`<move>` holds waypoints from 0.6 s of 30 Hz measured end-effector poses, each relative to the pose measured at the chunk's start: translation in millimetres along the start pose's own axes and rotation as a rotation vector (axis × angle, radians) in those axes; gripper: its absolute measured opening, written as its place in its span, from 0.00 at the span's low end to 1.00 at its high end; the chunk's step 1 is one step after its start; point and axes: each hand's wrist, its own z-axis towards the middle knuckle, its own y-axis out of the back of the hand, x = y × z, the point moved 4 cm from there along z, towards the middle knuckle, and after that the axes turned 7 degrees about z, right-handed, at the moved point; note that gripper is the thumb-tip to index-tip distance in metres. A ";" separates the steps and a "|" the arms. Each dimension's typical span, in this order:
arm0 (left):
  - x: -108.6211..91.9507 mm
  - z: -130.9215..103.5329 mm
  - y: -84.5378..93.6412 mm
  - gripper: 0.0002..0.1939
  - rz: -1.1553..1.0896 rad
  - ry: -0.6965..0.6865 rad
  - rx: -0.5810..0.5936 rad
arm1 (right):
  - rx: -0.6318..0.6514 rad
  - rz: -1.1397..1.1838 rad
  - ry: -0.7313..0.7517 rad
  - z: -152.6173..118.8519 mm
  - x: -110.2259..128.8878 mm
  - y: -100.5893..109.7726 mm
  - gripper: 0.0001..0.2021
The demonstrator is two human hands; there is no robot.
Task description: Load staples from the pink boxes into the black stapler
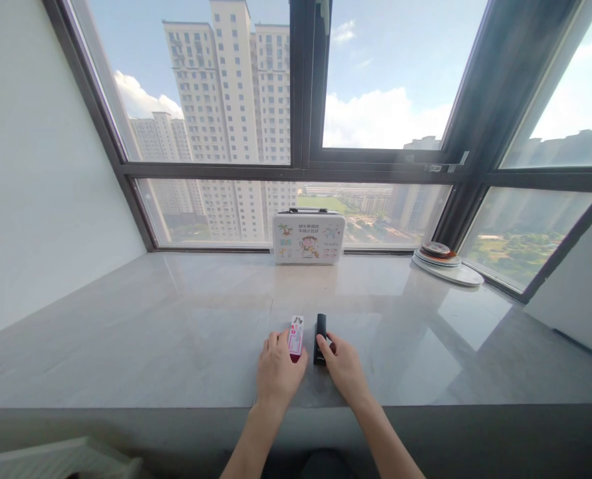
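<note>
My left hand (279,369) is closed around the sides of a small white-and-pink box (296,336), its thumb on the right side and fingers on the left. Dark pink shows at the near end of the box, and small print and pictures cover its top face. Just to the right, my right hand (343,366) grips a slim black stapler (320,329) that points away from me, the thumb lying on its top. Box and stapler are side by side at the sill's front part, with a narrow gap between them. Some of my right fingers are hidden behind the stapler.
A white case (308,239) with cartoon drawings and a black handle stands upright against the window. Stacked round plates or mats (445,266) lie in the back right corner. The glossy grey sill (151,332) ends at a front edge under my wrists.
</note>
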 end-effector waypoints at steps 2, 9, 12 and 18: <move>4.6 1.3 2.4 0.16 -0.017 0.009 0.002 | -0.012 0.006 -0.021 -4.0 -9.9 11.4 0.27; 40.9 20.2 8.1 0.16 -0.059 0.073 -0.101 | -0.045 0.056 -0.031 -16.6 -26.6 33.7 0.28; 57.4 38.4 6.4 0.15 0.022 0.118 -0.094 | -0.056 0.057 -0.034 -17.9 -23.7 34.4 0.29; 83.0 28.6 16.3 0.16 0.118 0.160 -0.135 | -0.066 0.061 -0.045 -17.9 -23.2 33.6 0.28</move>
